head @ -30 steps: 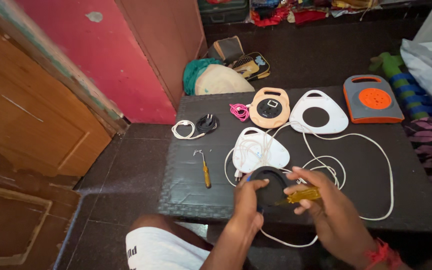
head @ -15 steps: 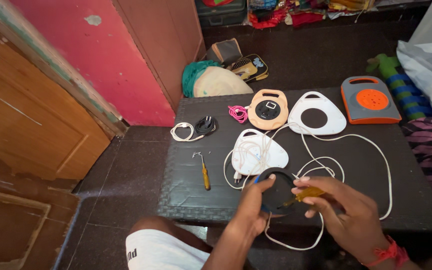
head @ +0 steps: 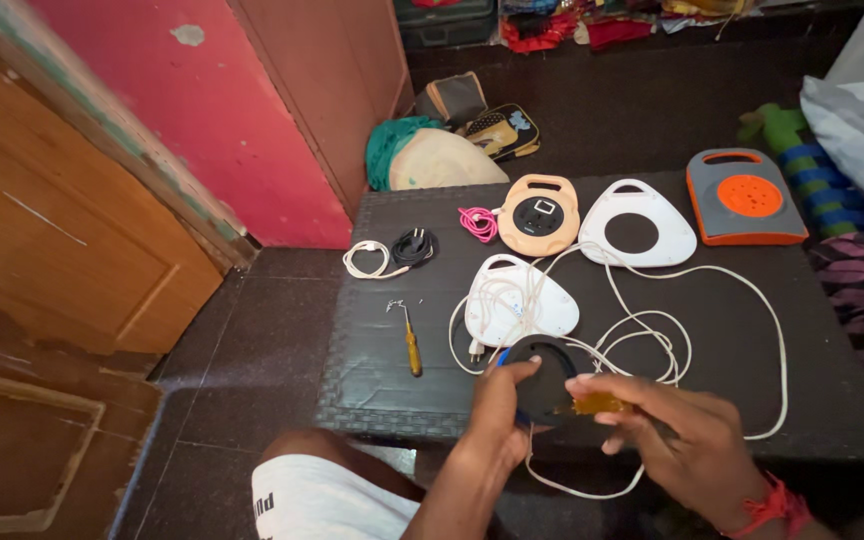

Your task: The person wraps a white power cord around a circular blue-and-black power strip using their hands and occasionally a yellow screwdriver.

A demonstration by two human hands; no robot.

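- Where the low dark woven-textured table (head: 372, 390) fills the middle of the view, it carries every smaller item listed below.
- Orange-and-grey square cord reel case (head: 745, 197): far right corner of the table, well apart from both hands.
- White rounded-triangular reel cover with a dark round opening (head: 637, 222): just left of the orange case.
- Peach round reel face with a black socket plate (head: 539, 213): beside the white cover.
- White rounded-triangular reel body (head: 522, 298): mid-table, just beyond the hands, wrapped in loose white cable (head: 752, 290) that loops out to the right.
- Black round plastic disc with a blue edge (head: 544, 378): at the near table edge, between the two hands.
- Left hand (head: 497, 415): fingers closed on the disc's left rim, thumb on top.
- Right hand (head: 687, 440): fingertips pinched narrowly around an amber-handled screwdriver (head: 600, 404), which lies against the disc's right side.
- Yellow-handled hook tool (head: 410, 340): left of the hands, untouched.
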